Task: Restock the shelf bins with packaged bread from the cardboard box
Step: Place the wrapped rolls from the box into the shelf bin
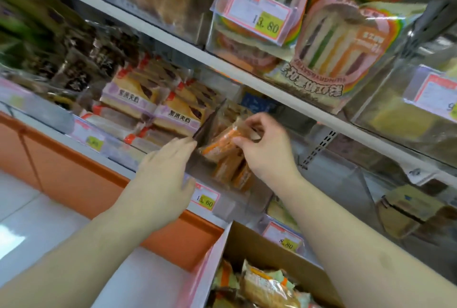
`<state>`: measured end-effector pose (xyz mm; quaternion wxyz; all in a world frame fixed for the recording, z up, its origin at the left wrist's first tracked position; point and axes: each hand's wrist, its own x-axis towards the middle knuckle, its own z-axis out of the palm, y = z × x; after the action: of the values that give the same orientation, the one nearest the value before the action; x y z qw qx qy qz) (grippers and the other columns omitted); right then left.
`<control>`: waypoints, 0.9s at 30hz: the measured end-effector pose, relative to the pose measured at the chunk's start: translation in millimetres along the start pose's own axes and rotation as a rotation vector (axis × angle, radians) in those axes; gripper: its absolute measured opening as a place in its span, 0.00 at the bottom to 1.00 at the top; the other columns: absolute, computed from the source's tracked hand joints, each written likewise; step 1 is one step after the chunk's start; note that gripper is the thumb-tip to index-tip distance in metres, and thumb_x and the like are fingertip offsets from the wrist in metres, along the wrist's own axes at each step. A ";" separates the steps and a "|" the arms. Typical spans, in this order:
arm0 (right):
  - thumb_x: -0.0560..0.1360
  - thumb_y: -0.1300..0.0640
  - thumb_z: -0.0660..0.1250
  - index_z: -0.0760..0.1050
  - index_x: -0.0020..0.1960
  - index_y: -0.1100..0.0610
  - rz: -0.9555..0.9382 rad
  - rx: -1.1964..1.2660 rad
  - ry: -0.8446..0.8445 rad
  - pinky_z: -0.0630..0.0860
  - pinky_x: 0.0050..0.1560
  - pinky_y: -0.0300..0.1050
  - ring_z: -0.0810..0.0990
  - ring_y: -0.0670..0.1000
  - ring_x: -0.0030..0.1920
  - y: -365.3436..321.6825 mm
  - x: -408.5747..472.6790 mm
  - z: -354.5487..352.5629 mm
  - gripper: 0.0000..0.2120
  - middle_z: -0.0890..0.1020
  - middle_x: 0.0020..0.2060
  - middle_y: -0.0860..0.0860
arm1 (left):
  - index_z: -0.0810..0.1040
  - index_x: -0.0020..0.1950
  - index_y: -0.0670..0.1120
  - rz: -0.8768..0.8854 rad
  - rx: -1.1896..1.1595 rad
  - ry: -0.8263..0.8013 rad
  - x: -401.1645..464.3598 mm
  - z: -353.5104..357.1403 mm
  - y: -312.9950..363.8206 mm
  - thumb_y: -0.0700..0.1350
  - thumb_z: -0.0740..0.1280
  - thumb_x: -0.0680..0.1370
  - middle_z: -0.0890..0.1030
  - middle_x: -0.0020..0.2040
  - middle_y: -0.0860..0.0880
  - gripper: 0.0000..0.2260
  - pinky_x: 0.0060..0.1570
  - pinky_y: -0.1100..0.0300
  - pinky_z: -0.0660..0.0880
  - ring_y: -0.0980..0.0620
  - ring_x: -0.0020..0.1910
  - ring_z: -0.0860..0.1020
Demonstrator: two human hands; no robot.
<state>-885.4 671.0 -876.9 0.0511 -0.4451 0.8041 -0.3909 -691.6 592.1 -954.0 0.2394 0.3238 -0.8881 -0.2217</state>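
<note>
An orange-striped bread pack (223, 143) stands tilted inside a clear shelf bin (237, 202) on the middle shelf, on top of similar packs (235, 169). My right hand (264, 149) pinches the top of that pack with thumb and fingers. My left hand (165, 171) rests with straight fingers against the bin's left divider (210, 124). The cardboard box (269, 255) sits below at the bottom centre, with more wrapped bread (269, 285) inside.
Purple-labelled bread packs (158, 110) fill the bin to the left. Rainbow sandwich packs (343, 43) stand on the shelf above, behind a price tag (262, 14). An orange shelf edge (81, 171) runs lower left. Clear bins (405, 209) continue to the right.
</note>
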 end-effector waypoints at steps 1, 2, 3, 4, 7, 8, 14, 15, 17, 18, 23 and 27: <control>0.75 0.56 0.78 0.76 0.54 0.46 0.003 -0.014 -0.022 0.76 0.57 0.45 0.79 0.44 0.54 3.0 8.3 9.3 0.13 0.81 0.52 0.40 | 0.64 0.81 0.50 0.009 0.008 0.007 0.4 0.2 -1.3 0.44 0.69 0.77 0.67 0.79 0.52 0.32 0.76 0.46 0.64 0.51 0.80 0.63; 0.76 0.57 0.78 0.76 0.54 0.46 0.008 -0.028 -0.042 0.75 0.58 0.47 0.79 0.46 0.56 5.5 14.7 17.1 0.13 0.80 0.53 0.41 | 0.65 0.80 0.50 0.013 0.009 0.012 1.5 0.3 -2.1 0.44 0.69 0.76 0.67 0.79 0.52 0.32 0.76 0.46 0.64 0.51 0.80 0.63; 0.77 0.57 0.77 0.76 0.54 0.45 0.012 -0.045 -0.059 0.75 0.59 0.47 0.78 0.47 0.57 8.7 20.5 24.2 0.13 0.79 0.54 0.41 | 0.65 0.80 0.49 0.013 0.006 0.015 2.3 0.4 -2.0 0.44 0.69 0.76 0.67 0.79 0.52 0.32 0.77 0.47 0.63 0.51 0.80 0.62; 0.77 0.57 0.77 0.75 0.53 0.45 0.011 -0.075 -0.070 0.76 0.58 0.47 0.79 0.47 0.57 11.0 24.7 31.1 0.13 0.79 0.53 0.40 | 0.65 0.80 0.49 0.009 -0.002 0.017 2.7 0.2 -1.0 0.43 0.69 0.76 0.67 0.79 0.52 0.32 0.77 0.47 0.63 0.51 0.80 0.63; 0.76 0.53 0.78 0.75 0.51 0.42 -0.011 -0.225 -0.067 0.79 0.62 0.53 0.77 0.49 0.60 17.5 32.7 45.5 0.13 0.76 0.55 0.40 | 0.68 0.78 0.49 0.000 -0.038 0.041 2.4 1.2 2.1 0.41 0.68 0.75 0.69 0.77 0.52 0.31 0.75 0.45 0.65 0.49 0.78 0.66; 0.76 0.52 0.78 0.75 0.52 0.41 -0.031 -0.298 -0.063 0.77 0.65 0.54 0.74 0.50 0.64 18.7 34.0 48.6 0.13 0.75 0.57 0.41 | 0.68 0.77 0.49 -0.007 -0.051 0.053 2.6 1.1 3.2 0.40 0.68 0.75 0.70 0.76 0.52 0.30 0.74 0.44 0.66 0.49 0.77 0.67; 0.76 0.46 0.76 0.77 0.60 0.43 -0.142 -0.485 -0.011 0.65 0.75 0.58 0.64 0.54 0.73 23.2 41.4 57.5 0.14 0.74 0.67 0.43 | 0.69 0.77 0.50 -0.039 -0.070 0.070 4.9 0.8 6.9 0.40 0.68 0.76 0.71 0.75 0.53 0.29 0.76 0.46 0.64 0.52 0.77 0.66; 0.76 0.46 0.75 0.77 0.61 0.43 -0.131 -0.484 -0.016 0.66 0.75 0.59 0.63 0.54 0.73 23.6 41.9 58.1 0.15 0.73 0.68 0.43 | 0.69 0.77 0.51 -0.046 -0.073 0.067 4.9 0.1 7.0 0.41 0.67 0.76 0.71 0.76 0.54 0.29 0.76 0.46 0.64 0.52 0.77 0.66; 0.77 0.46 0.75 0.77 0.63 0.43 -0.109 -0.466 -0.029 0.67 0.75 0.59 0.62 0.53 0.74 22.6 42.5 57.7 0.17 0.71 0.69 0.42 | 0.67 0.78 0.53 -0.065 -0.084 0.058 4.9 -2.5 7.7 0.41 0.67 0.77 0.70 0.76 0.56 0.29 0.76 0.47 0.64 0.54 0.76 0.65; 0.76 0.45 0.76 0.77 0.65 0.43 -0.096 -0.445 -0.037 0.68 0.75 0.58 0.61 0.52 0.75 21.3 42.3 56.1 0.18 0.70 0.70 0.41 | 0.67 0.78 0.53 -0.071 -0.091 0.055 5.1 -3.7 8.2 0.41 0.66 0.77 0.70 0.76 0.56 0.29 0.76 0.47 0.64 0.54 0.76 0.66; 0.75 0.47 0.78 0.78 0.68 0.44 -0.088 -0.314 -0.051 0.69 0.75 0.55 0.61 0.48 0.76 20.0 30.1 38.1 0.23 0.70 0.71 0.39 | 0.67 0.78 0.55 -0.080 -0.114 0.046 3.8 -9.7 10.9 0.43 0.66 0.77 0.72 0.74 0.56 0.29 0.73 0.46 0.68 0.53 0.74 0.68; 0.75 0.47 0.78 0.77 0.70 0.45 -0.136 -0.256 -0.038 0.69 0.76 0.54 0.64 0.46 0.76 23.3 2.3 7.0 0.25 0.73 0.71 0.40 | 0.66 0.79 0.54 -0.063 -0.119 0.095 2.7 -16.6 22.1 0.43 0.67 0.78 0.72 0.75 0.55 0.29 0.76 0.49 0.66 0.53 0.74 0.69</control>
<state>-899.5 672.2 -896.8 -0.0176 -0.5088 0.8142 -0.2792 -694.4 601.6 -928.1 0.2930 0.3470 -0.8503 -0.2662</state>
